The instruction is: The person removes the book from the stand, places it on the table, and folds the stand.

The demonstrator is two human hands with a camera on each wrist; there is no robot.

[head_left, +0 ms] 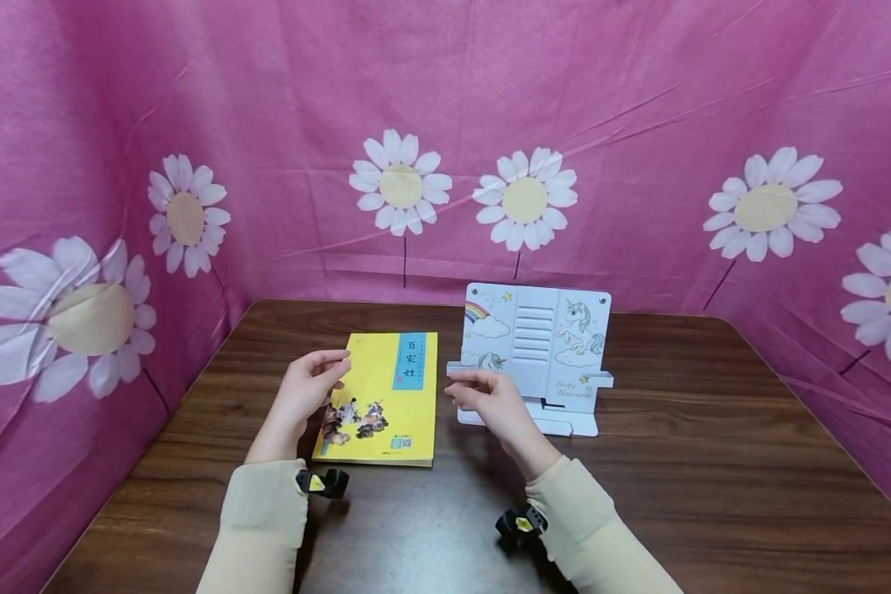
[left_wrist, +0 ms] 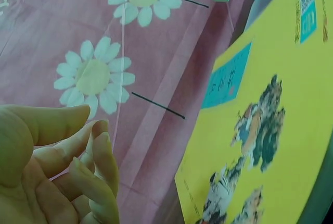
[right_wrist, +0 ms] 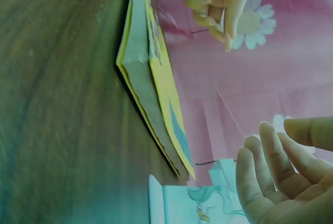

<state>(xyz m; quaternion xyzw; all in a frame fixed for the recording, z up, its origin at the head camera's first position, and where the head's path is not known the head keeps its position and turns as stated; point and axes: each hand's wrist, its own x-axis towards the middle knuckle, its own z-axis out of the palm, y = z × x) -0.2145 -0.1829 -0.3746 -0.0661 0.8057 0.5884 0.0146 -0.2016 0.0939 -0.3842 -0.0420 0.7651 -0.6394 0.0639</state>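
My left hand [head_left: 306, 394] hovers over the left edge of the book [head_left: 412, 417], thumb-finger gap narrow. Right hand [head_left: 499, 410], fingers loosely bent, gap wider, near the stand [head_left: 533, 342]. Book lies flat on table [head_left: 713, 470], left of stand.

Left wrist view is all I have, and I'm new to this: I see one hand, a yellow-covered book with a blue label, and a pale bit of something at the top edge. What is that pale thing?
Observer: In the head view it shows whole: a white upright stand printed with unicorns.
Operator: Oh, pretty! And the yellow-covered book, what is it lying on?
Observer: A dark brown wood-grain table.
Operator: Is there a second hand about? I can't see one.
Observer: Yes, the person's bare right hand, which holds nothing.
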